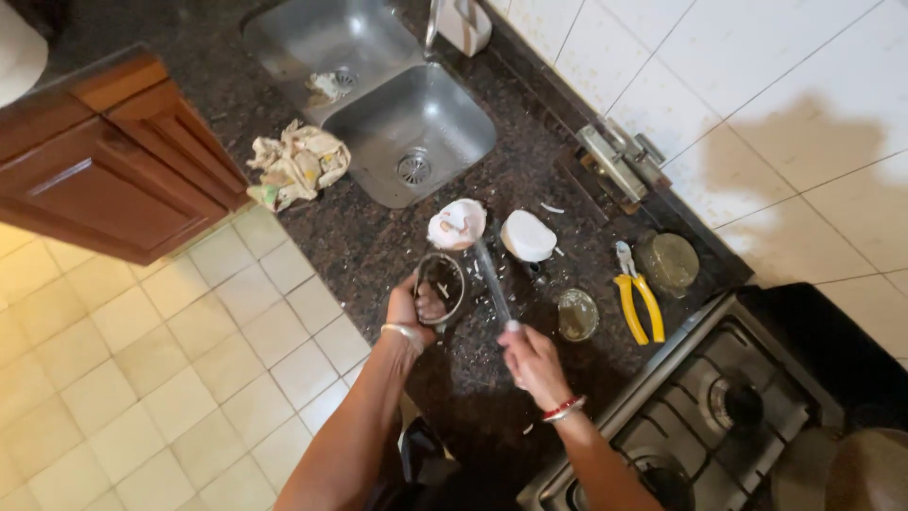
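My left hand (413,308) grips a small round metal bowl (443,284) at the counter's front edge; white bits lie inside it. My right hand (532,364) holds the end of a long metal rod (492,279), blurred by motion. On the rod's far tip sits a coconut half (457,224), pale and pinkish. A second coconut half (527,236), white side up, lies on the dark granite counter (530,175) just right of the first. White shavings are scattered over the counter around them.
Yellow-handled pliers (640,293), a glass lid (577,314) and a round lidded jar (668,262) lie right of my hands. A double steel sink (378,85) is beyond, a crumpled cloth (298,163) beside it. A gas stove (719,407) stands at lower right.
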